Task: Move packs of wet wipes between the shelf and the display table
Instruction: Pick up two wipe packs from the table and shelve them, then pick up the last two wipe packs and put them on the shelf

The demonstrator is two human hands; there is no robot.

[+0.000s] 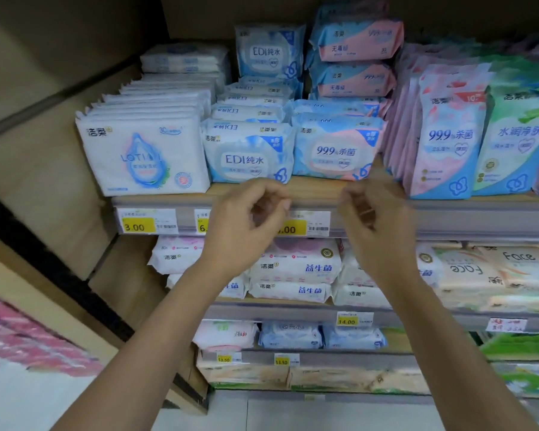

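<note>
your left hand (246,219) is raised in front of the shelf's grey front rail (479,219), fingers curled in toward the thumb, with nothing in it. your right hand (374,217), blurred, is curled much the same way beside it and looks empty too. just above them, on the wooden shelf board (311,189), soft, pillow-shaped plastic packs of wet wipes stand in rows. a glossy pale blue edi pack (249,154) is over your left hand, touching a blue-and-pink 99.9 pack (336,149). a flatter white loti pack (143,160) stands further left. yellow price tags (138,226) sit on the rail.
</note>
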